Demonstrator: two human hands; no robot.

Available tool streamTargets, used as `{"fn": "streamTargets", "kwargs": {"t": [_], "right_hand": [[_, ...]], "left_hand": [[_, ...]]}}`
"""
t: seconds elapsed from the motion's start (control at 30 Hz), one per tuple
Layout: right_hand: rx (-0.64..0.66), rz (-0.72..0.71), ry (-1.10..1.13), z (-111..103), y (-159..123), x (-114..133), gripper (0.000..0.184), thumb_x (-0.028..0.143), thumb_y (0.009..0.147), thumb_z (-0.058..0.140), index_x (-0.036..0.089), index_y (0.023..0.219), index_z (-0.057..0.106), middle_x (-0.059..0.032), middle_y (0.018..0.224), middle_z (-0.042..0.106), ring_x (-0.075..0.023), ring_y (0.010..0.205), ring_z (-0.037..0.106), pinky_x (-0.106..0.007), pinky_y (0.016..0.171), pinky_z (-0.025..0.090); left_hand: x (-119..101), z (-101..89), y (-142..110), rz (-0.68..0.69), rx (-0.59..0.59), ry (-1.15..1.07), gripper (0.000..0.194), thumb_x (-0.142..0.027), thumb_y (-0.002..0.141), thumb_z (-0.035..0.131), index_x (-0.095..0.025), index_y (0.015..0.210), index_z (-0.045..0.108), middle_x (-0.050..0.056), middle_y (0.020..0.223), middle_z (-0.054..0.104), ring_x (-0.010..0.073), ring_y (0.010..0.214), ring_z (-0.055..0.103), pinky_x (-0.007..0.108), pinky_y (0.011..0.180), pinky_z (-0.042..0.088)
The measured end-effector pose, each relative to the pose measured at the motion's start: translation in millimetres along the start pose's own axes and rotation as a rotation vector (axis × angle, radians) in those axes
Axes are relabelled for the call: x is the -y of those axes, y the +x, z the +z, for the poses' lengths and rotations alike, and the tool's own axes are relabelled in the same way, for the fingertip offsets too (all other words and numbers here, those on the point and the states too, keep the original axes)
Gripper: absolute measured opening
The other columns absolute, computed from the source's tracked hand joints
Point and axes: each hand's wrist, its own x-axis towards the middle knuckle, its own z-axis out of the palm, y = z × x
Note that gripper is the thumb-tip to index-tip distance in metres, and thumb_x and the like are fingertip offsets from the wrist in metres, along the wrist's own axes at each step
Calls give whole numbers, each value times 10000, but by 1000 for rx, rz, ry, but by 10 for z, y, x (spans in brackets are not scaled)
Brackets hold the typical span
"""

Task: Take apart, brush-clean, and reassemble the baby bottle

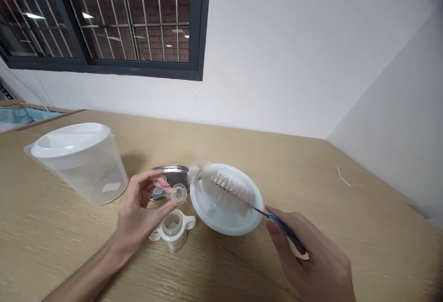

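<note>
- Fingers of the left hand are pinched on a small clear cap, its round face toward the person.
- Fingers of the right hand are clamped round the blue handle of a bottle brush.
- The brush's long axis slants from the right hand up and left, toward the table's far edge; its bristled tip lies just beside the cap, slightly beyond it, nearer the left hand.
- Beneath the bristles is a white bowl, between the hands.
- A two-handled white cup stands on the near side of the cap.
</note>
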Motion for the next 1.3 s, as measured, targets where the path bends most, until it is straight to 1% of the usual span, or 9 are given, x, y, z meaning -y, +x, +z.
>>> {"fn": "streamTargets", "kwargs": {"t": [0.17,0.33,0.47,0.57,0.7,0.9,1.1,1.2,1.3], "right_hand": [[66,-31,34,23,-18,42,178,222,969,589,210,1130,665,-15,862,703,-82,548,566,-201,454,427],[-15,-25,-42,22,7,1,144,230,971,597,184,1082,676,-17,819,700,-85,559,579,-203,495,449],[26,-15,8,15,5,53,148,230,979,583,192,1096,666,-4,800,688,-70,515,543,-195,443,416],[27,-99,48,43,-12,65,188,172,958,609,186,1140,652,-19,877,704,-72,596,595,-180,519,466],[-30,-128,-64,44,1,14,212,134,937,642,160,1147,654,-30,869,713,-90,689,645,-191,683,523],[-1,-57,-45,14,-6,64,153,199,976,597,177,1112,662,-17,823,700,-86,627,627,-183,614,515],[-15,-181,-24,38,-9,16,205,134,933,643,164,1136,658,-30,884,721,-86,702,661,-177,658,521],[-65,-156,-102,-1,17,-17,187,136,931,649,167,1115,666,-26,852,725,-91,684,660,-184,668,522],[-45,-72,-108,-29,20,13,144,185,962,612,177,1093,672,-21,807,715,-98,621,639,-195,641,526]], "left_hand": [[0,-11,8,33,-22,-5,656,-22,675,851,-248,1239,603,-7,976,643,98,871,663,196,844,587],[-18,-4,10,18,-31,-3,707,-16,626,883,-253,1230,600,-20,940,630,101,855,656,204,840,587],[-17,3,14,1,-41,-6,673,-36,637,882,-246,1216,611,-23,918,625,95,840,657,189,821,579],[-21,14,25,2,-49,-21,660,-48,638,885,-246,1207,614,-25,902,624,98,816,661,195,800,583],[-29,30,24,-21,-47,-8,683,-62,618,901,-257,1202,606,-34,883,613,108,784,669,224,785,595],[-22,37,20,-54,-70,17,657,-82,623,902,-255,1187,612,-33,881,614,99,790,655,202,774,578],[-12,26,5,-48,-57,-11,644,-71,642,885,-254,1193,607,-29,889,612,112,780,670,235,779,589],[-7,25,-5,-61,-52,-1,665,-68,635,889,-263,1201,599,-34,889,607,112,792,670,239,797,587],[-4,28,0,-75,-61,15,681,-76,621,902,-264,1202,602,-36,887,611,105,800,659,224,803,578]]}}
